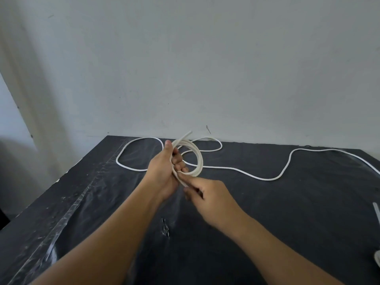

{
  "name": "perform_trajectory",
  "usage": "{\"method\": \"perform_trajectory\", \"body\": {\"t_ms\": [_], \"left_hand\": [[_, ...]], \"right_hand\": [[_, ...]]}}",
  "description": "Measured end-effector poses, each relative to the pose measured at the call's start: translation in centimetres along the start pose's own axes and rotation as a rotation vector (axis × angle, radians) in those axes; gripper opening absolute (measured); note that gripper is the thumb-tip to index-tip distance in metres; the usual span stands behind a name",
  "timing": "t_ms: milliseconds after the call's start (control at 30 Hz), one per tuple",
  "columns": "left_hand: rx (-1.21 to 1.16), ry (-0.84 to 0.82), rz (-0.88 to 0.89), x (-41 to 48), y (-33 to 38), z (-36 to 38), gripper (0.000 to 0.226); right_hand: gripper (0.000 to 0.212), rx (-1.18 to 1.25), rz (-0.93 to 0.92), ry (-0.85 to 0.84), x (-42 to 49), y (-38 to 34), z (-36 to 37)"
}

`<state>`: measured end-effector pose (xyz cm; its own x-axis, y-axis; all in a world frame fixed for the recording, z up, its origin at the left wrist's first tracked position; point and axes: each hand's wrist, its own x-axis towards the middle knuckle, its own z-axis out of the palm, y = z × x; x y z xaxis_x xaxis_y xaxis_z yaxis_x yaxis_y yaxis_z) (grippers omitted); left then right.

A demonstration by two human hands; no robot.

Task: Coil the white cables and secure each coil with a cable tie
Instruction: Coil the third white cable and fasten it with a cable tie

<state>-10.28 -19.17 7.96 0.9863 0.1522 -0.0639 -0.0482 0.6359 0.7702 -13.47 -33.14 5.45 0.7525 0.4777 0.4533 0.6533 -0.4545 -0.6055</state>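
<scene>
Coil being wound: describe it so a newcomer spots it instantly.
On the black-covered table against the grey wall, find the left hand raised near the middle. The coil is the ring of white cable its fingers grip; unlike the loose cable snaking flat across the table, it is stacked in several turns.

black plastic sheet [287, 212] as work surface, clear tape strip [82, 194] down its left side, small tear [165, 227] near middle, plain grey wall [205, 58] behind

White cable [266, 179] beyond right edge
</scene>
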Motion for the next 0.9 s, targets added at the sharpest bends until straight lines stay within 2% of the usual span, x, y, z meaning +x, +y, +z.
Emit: {"method": "perform_trajectory", "body": {"t_ms": [67, 167, 233, 333, 400, 567, 633, 700, 800, 900], "left_hand": [[-0.028, -0.047, 0.012, 0.1, 0.6, -0.5, 0.038], [-0.064, -0.131, 0.007, -0.2, 1.4, -0.8, 0.037], [-0.073, -0.170, 0.008, -0.5, 1.7, -0.8, 0.037], [-0.056, -0.193, -0.005, -0.9, 1.7, -0.5, 0.037], [-0.047, -0.205, -0.018, -1.2, 1.2, -0.4, 0.037], [-0.039, -0.195, -0.034, -1.6, -0.3, 0.4, 0.039], [-0.023, -0.176, -0.029, -1.8, -1.0, 0.7, 0.040], [-0.020, -0.165, -0.038, -2.1, -1.7, 1.1, 0.040], [-0.024, -0.150, -0.041, -2.3, -2.4, 1.5, 0.037], [-0.014, -0.130, -0.034, -2.2, -2.5, 1.8, 0.035]], "right_hand": [[0.014, 0.120, 0.189, -0.041, -0.5, 0.7, -0.7], [0.021, 0.298, 0.444, -0.172, -0.9, 2.2, -1.9], [0.019, 0.443, 0.558, -0.202, -1.1, 3.0, -2.6], [0.012, 0.768, 0.705, -0.068, -0.9, 3.9, -3.6], [0.015, 0.961, 0.752, 0.026, -0.4, 3.8, -4.1], [0.014, 1.279, 0.817, 0.279, 0.9, 2.8, -4.1], [0.012, 1.312, 0.766, 0.380, 1.3, 2.3, -3.6], [0.011, 1.204, 0.697, 0.447, 1.6, 1.9, -2.8], [0.019, 1.024, 0.653, 0.471, 1.7, 1.1, -2.0], [0.023, 0.996, 0.615, 0.460, 1.6, 0.5, -1.8]]}}
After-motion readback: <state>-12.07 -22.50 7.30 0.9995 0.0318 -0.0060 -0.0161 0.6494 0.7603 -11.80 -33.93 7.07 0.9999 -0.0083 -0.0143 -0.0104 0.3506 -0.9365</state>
